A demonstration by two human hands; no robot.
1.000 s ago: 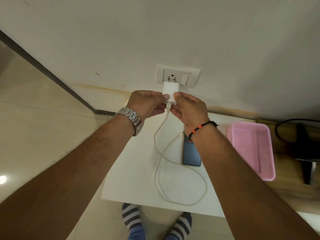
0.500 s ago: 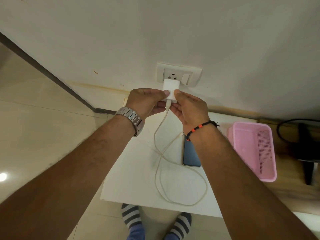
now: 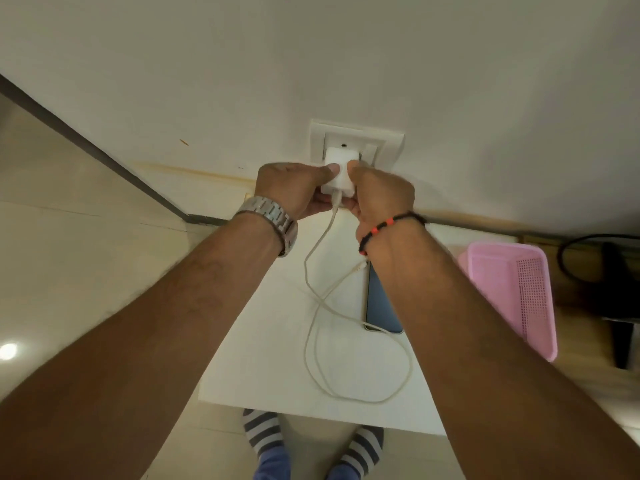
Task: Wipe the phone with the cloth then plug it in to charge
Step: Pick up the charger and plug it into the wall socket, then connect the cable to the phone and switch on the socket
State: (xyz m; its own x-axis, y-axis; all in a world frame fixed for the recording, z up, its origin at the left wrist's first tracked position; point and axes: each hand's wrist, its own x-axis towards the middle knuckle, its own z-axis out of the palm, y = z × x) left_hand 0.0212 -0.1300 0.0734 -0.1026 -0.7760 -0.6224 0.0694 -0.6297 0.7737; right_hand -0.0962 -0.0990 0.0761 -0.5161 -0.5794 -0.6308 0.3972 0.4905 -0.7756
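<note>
white table (image 3: 263, 358) against cream wall (image 3: 311, 57); beige tile floor (image 3: 69, 258) left of table, light glare (image 3: 7, 350); wooden surface (image 3: 588, 348) right.

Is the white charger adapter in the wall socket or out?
Going in: the adapter covers the socket's lower holes, pinched by left hand and right hand. Fully seated: cannot tell.

The white charger (image 3: 341, 171) is covering most of the wall socket (image 3: 356, 147), so whether its pins are seated is not showing. The right forearm is hiding the right side of the phone (image 3: 379, 303) and its port end near the worktop's (image 3: 263, 358) back edge. The picture's bottom edge is cutting off both striped socks (image 3: 261, 431).
</note>
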